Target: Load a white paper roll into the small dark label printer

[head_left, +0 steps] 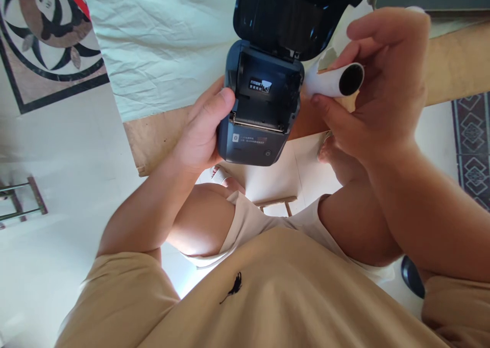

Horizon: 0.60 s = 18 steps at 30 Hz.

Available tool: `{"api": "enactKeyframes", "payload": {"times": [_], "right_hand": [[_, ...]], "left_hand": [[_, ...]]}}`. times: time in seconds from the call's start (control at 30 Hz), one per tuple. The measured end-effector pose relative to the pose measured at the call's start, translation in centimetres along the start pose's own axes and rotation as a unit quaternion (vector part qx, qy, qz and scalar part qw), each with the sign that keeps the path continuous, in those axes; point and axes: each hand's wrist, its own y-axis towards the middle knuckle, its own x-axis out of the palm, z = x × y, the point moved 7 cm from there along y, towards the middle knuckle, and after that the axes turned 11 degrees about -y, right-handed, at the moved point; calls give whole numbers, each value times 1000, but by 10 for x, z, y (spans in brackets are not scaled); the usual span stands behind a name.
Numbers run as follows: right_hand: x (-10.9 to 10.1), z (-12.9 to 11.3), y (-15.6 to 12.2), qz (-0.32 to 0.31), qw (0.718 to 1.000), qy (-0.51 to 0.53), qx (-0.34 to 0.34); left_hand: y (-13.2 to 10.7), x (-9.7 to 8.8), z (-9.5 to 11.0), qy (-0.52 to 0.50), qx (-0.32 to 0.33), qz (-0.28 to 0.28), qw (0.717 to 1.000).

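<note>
Over the edge of the tabletop (153,139), I see the left hand (202,128) holding a dark printer (250,146), whose lid (283,19) stands open. Just beside the printer, the right hand (394,88) holds a white roll (325,81).

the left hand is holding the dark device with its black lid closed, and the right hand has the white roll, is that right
Not quite: the head view shows the black lid swung open, not closed. The left hand is holding the dark device, and the right hand has the white roll.
</note>
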Motion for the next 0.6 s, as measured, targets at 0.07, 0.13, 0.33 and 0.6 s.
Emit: {"api": "enactKeyframes", "payload": {"times": [0.07, 0.13, 0.33, 0.6], "right_hand": [[0, -2, 0, -13, 1000, 0, 9], [3, -4, 0, -49, 997, -43, 29], [7, -3, -2, -95, 980, -174, 34], [9, 0, -4, -77, 991, -84, 66]], "left_hand": [[0, -1, 1, -5, 15, 3, 1000], [0, -1, 1, 2, 18, 2, 1000], [-3, -2, -1, 19, -13, 20, 1000], [-1, -3, -2, 6, 14, 6, 1000]]}}
